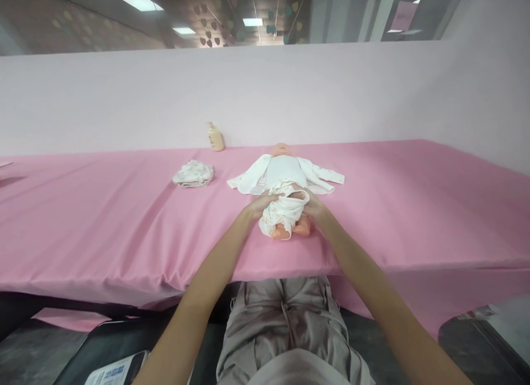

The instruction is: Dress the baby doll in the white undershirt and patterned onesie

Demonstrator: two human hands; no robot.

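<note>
Pink tablecloth (397, 219), frame centre: left hand (260, 204) pinches white garment (284, 210) on doll (285, 170), likely keeping it open; right hand (313, 205) fingers unclear.

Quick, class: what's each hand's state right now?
Left hand: closed, holding one side of the white garment.
Right hand: holding its other side, grip partly hidden.

The person's loose, creased grey-brown trousers (254, 330) had a drawstring (285, 312) in front; a smooth, paler top (298, 369) showed nearer the camera than the drawstring. The left hand (257, 206), right hand (314, 205) and forearms (213, 274) were bare.
</note>
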